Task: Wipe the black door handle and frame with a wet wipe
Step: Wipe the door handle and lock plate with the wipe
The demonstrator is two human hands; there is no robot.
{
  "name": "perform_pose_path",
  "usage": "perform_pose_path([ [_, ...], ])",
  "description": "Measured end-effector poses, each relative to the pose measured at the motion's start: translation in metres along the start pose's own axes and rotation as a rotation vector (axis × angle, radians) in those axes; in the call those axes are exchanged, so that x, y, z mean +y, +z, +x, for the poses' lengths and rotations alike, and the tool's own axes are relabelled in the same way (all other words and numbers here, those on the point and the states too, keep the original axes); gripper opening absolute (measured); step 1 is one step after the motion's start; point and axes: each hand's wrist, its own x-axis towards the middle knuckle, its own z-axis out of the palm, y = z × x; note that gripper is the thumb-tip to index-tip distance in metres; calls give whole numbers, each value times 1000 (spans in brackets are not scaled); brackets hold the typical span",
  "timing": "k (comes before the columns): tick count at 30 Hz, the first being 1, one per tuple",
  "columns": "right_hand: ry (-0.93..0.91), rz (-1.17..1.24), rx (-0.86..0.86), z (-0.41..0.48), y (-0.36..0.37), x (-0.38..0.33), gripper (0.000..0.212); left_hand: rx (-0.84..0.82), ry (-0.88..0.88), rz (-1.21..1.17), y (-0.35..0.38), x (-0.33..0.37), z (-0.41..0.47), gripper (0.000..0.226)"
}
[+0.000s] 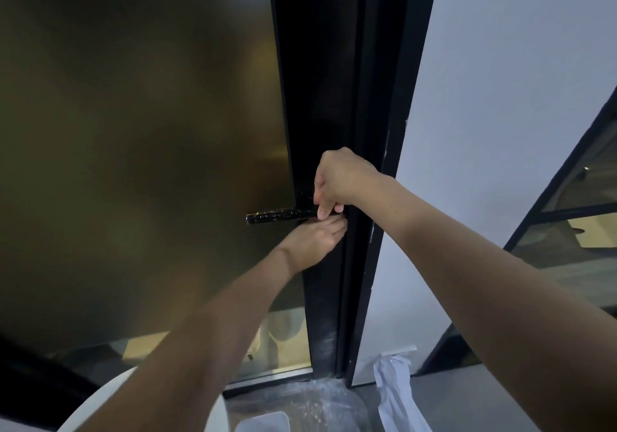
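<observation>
Work sits at the root of the black door handle [277, 216], where the lever meets the dark edge of the door. My right hand [340, 181] comes in from above, fingers curled and thumb pointing down onto the lever's inner end. My left hand [312, 239] reaches up from below with its fingertips hidden under the right. I cannot tell whether either one holds anything. No wet wipe shows plainly; it may be bunched between my hands.

To do this well, I judge I should wrap the wipe right round the lever and draw it from root to free tip. The left hand should steady the lever from beneath so it does not swing down. Then I would turn to a clean face of the wipe and run it down the black frame [384, 114], pressing into the groove beside the door, where pale smears show low down.

Counted: one handle, one frosted glass panel [133, 131], two hands, one crumpled white sheet [394, 391] on the floor, one clear plastic sheet [317, 398], one white tub [263, 423]
</observation>
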Motion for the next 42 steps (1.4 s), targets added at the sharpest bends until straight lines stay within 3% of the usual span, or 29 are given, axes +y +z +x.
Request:
perform_pose_path([
  [2,3,8,8,-1,0,-1,28,-75,185,142,-3,-14,-6,42],
  [4,8,-2,11,-2,1,-1,29,-143,263,286,-5,-18,-12,34],
  [7,13,-15,-9,-3,4,-1,31,-116,293,209,7,-6,-19,24],
  [10,6,-3,12,-2,2,-1,32,-21,197,171,10,1,-15,38],
  [16,8,33,34,-5,2,-3,31,66,-54,-78,-3,3,-9,42],
  [19,12,69,42,-6,3,0,28,158,-271,-203,-7,13,-12,58],
  [22,11,111,39,-9,3,1,26,246,-429,-206,-6,24,-5,51],
  [27,8,111,20,-9,2,2,26,333,-553,-88,-26,20,2,17],
  [32,-2,96,-21,-5,1,3,28,396,-677,-327,-24,19,-6,32],
  [35,1,67,-43,-2,0,2,30,285,-628,-266,-19,21,-3,9],
  [38,3,37,-48,1,-2,-1,31,214,-487,-289,-10,24,2,29],
  [42,6,5,-50,1,-3,-5,34,16,-264,-170,-3,26,10,24],
])
